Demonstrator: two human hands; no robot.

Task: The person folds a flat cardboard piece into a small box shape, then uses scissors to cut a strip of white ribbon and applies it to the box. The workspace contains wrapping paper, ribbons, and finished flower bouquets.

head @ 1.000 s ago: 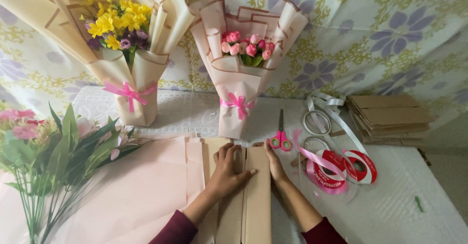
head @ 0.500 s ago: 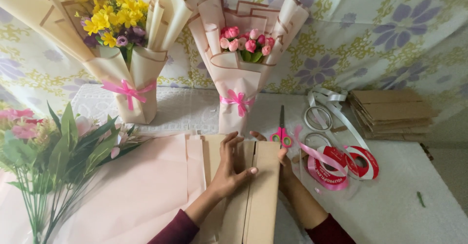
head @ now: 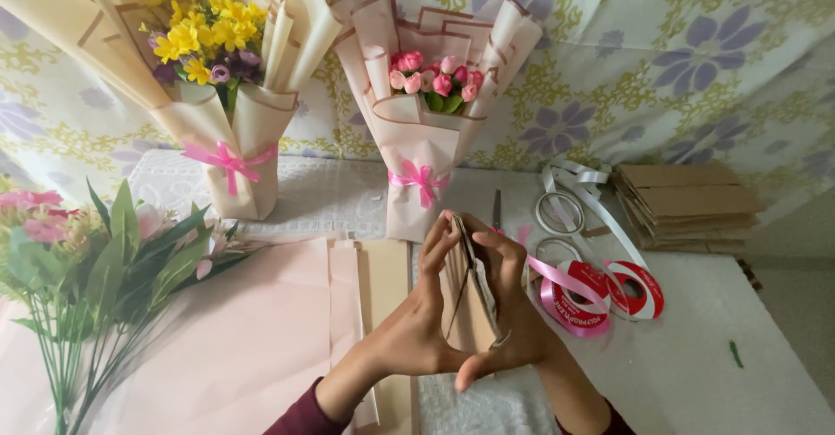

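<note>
Both hands hold 1 folded sheet of tan paper (head: 470, 300) on edge above the table (head: 696, 365). The left hand (head: 417, 313) presses its left face, the right hand (head: 513, 313) its right, fingers closed on it. The step looks like gathering the fold. Next, a firm pinch seems needed so the layers stay aligned. Pink paper (head: 252, 331) lies left; ribbon rolls (head: 600, 291) right.

Left hand (head: 416, 331): pinching the folded tan wrapping paper (head: 470, 309), lifting it upright.
Right hand (head: 513, 313): pressing the same paper's other face.
Beneath: flat pale pink wrapping sheet (head: 252, 331) lying on the white surface (head: 696, 357).
Right: pink ribbon spools (head: 600, 296) sitting beside red-handled scissors (head: 497, 213).
</note>
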